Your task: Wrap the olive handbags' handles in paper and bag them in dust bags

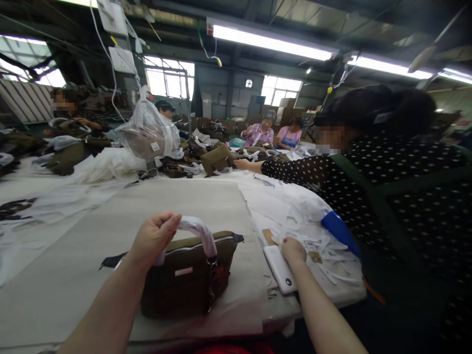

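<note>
An olive-brown handbag [184, 275] stands upright in front of me, with a silver zip along its top and a small metal plate on its front. Its handle [201, 231] is wrapped in white film, and my left hand [157, 238] is closed around the left part of it. From the handle's right end hangs a dark charm strap [212, 285]. My right hand [294, 250] is curled beside a white phone-like device [279, 270], over white paper strips [328, 246]. Whatever its fingers hold, if anything, is hidden.
Pale sheeting [199, 196] covers the table. A co-worker in a dotted top [368, 196] leans in from the right, a hand [243, 163] reaching toward an olive bag [217, 160]. A clear plastic bag [147, 130] stands at back left. Other people sit behind piled bags.
</note>
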A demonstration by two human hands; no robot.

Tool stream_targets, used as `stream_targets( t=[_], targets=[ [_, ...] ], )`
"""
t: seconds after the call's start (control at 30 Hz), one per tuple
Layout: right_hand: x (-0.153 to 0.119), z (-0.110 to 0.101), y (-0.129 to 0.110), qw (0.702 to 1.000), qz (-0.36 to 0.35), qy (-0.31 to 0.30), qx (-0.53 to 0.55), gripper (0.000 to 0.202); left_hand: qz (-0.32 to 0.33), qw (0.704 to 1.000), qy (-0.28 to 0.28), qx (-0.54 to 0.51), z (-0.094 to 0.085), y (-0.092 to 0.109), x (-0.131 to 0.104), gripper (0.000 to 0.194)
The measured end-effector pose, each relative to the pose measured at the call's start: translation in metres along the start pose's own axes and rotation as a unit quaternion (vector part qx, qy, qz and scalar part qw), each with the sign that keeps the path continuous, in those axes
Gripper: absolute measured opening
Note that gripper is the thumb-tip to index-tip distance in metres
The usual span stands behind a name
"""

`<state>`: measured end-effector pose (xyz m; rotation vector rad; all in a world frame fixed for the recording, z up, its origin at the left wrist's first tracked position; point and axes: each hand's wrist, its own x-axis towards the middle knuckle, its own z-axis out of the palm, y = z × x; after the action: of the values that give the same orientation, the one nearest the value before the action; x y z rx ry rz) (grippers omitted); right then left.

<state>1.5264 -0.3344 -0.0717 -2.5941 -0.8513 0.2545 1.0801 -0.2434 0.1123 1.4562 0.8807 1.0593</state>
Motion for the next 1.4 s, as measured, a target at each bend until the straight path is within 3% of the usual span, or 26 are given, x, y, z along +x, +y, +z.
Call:
stream_targets(
  t=[0.17,0.27,0.37,0.57,0.7,0.77,0.83,0.9,1.0,1.1,1.2,1.3,1.4],
  targets=[
    [0.005,-0.03,-0.005,0.983,-0.029,0.103,0.152,0.017,0.003,1.0,-0.008,-0.003,0.0,0.0,0.002,0.044],
    [0.001,-0.052,-0.027,0.946,-0.06,0.155,0.28,0.032,0.004,1.0,-0.012,-0.006,0.001,0.0,0.004,0.046],
    [-0.016,-0.072,-0.062,0.897,-0.113,0.167,0.393,0.041,0.001,1.0,-0.014,-0.012,0.004,0.003,0.004,0.048],
    [-0.087,-0.114,-0.134,0.761,-0.228,0.138,0.591,0.036,0.027,1.0,-0.013,0.008,0.008,0.009,0.004,0.049],
    [-0.154,-0.13,-0.158,0.737,-0.326,0.097,0.584,0.012,0.032,0.999,-0.009,0.017,0.008,0.012,0.003,0.05],
    [-0.188,-0.13,-0.165,0.722,-0.441,0.014,0.532,0.005,0.036,0.999,-0.014,0.015,0.008,0.012,0.004,0.051],
    [-0.216,-0.124,-0.175,0.693,-0.566,-0.082,0.438,0.016,0.038,0.999,-0.019,0.013,0.009,0.011,0.004,0.05],
    [-0.236,-0.111,-0.187,0.666,-0.651,-0.125,0.342,0.022,0.043,0.999,-0.01,0.009,0.009,0.01,0.005,0.049],
    [-0.252,-0.083,-0.206,0.667,-0.69,-0.092,0.264,0.02,0.056,0.997,0.045,0.004,0.01,0.01,0.004,0.053],
    [-0.253,-0.054,-0.221,0.701,-0.679,-0.042,0.214,0.017,0.049,0.996,0.08,0.008,0.01,0.009,0.002,0.054],
    [-0.246,-0.035,-0.232,0.719,-0.653,0.054,0.232,0.019,0.046,0.995,0.088,0.005,0.007,0.005,0.001,0.058],
    [-0.238,-0.028,-0.24,0.695,-0.642,0.143,0.29,0.026,0.025,0.998,0.047,-0.016,0.003,-0.001,0.003,0.062],
    [-0.237,-0.032,-0.243,0.679,-0.663,0.118,0.293,0.028,-0.003,0.997,-0.043,-0.057,-0.002,0.0,0.005,0.063]
  ],
)
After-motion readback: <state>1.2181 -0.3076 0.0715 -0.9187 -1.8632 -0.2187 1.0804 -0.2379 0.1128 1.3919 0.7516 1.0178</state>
